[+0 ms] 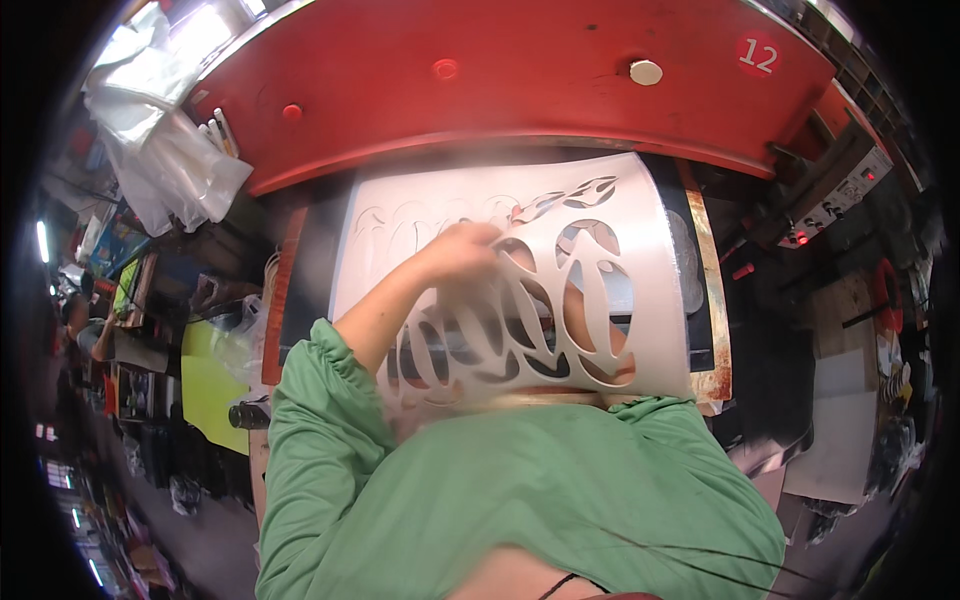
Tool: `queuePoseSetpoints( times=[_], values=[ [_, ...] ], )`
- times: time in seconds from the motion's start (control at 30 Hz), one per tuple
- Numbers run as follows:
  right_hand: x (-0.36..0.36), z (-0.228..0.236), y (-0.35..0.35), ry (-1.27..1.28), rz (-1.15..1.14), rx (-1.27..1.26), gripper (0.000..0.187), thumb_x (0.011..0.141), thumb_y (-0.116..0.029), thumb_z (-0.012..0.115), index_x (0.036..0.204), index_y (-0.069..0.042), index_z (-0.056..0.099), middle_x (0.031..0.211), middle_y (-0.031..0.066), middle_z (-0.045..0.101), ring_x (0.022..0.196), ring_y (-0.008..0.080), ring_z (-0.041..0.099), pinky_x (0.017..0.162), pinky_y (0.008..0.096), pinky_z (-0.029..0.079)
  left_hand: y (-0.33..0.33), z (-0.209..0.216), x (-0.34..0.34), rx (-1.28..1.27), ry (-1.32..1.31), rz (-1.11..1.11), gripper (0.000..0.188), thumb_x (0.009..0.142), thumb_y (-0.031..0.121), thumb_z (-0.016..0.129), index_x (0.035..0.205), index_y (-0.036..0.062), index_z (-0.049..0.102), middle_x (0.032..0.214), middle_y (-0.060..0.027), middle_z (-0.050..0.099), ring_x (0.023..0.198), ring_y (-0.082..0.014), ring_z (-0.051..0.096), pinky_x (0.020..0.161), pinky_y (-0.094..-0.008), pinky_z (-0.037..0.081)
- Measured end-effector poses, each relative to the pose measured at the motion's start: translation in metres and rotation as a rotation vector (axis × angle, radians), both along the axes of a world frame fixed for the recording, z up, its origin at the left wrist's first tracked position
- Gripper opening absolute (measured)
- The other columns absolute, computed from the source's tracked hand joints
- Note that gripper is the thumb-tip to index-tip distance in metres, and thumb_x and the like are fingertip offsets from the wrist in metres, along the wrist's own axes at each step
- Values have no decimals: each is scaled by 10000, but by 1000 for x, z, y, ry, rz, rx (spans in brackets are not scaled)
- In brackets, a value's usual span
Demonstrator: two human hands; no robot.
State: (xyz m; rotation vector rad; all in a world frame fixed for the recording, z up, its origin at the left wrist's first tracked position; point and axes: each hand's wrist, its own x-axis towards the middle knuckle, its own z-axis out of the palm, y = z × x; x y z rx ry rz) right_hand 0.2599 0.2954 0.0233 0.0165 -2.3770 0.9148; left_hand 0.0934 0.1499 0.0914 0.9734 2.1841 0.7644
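A pale, thin sheet (pixel 650 260) lies in front of me with rows of curved cut-outs. Holes are open along its right and near parts, while at the far left the shapes (pixel 395 230) still sit in the sheet as outlines. My left hand (pixel 465 252) is over the middle of the sheet, fingers curled and partly blurred; what they hold, if anything, cannot be made out. My right forearm passes beneath the sheet, its skin showing through the holes. The sheet hides my right hand, though a small reddish spot shows at a hole beyond my left hand.
A large red machine beam (pixel 520 90) spans the far side. Rusty metal rails (pixel 708 290) flank the dark bed. A control box (pixel 835 205) with knobs and red lights stands at right. Clear plastic bags (pixel 165 150) hang at left, above a yellow-green panel (pixel 212 375).
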Motion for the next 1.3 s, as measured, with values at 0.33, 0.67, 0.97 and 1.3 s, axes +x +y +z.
queuePoseSetpoints(
  times=[0.33, 0.67, 0.97, 1.3],
  values=[
    [-5, 19, -4, 132, -305, 667, 417, 936, -223, 604, 1274, 9, 533, 1127, 138, 602, 978, 240, 614, 831, 371, 533, 10, 18, -16, -90, 314, 31, 233, 836, 74, 498, 959, 31, 691, 795, -105, 678, 763, -187, 649, 724, -308, 513],
    [-4, 45, -15, 235, -726, 1200, 417, 948, -221, 596, 1283, 18, 525, 1133, 139, 597, 984, 237, 612, 831, 369, 536, 2, 27, -34, 224, -525, 327, 158, 928, 95, 494, 935, 45, 643, 869, -67, 665, 776, -170, 649, 617, -289, 505],
    [-19, 35, -8, 211, -620, 1050, 369, 937, -232, 602, 1222, -2, 557, 1072, 134, 605, 937, 252, 608, 809, 382, 523, 8, 29, -35, 259, -501, 361, 182, 931, 65, 456, 962, 25, 630, 858, -81, 648, 729, -202, 656, 605, -313, 509],
    [-29, 13, 3, 142, -307, 459, 318, 924, -244, 608, 1153, -23, 592, 1004, 130, 615, 884, 270, 605, 784, 397, 508, 13, 42, -48, 330, -261, 376, 261, 866, 0, 405, 986, -3, 636, 842, -69, 592, 761, -134, 526, 679, -249, 421]
  ],
)
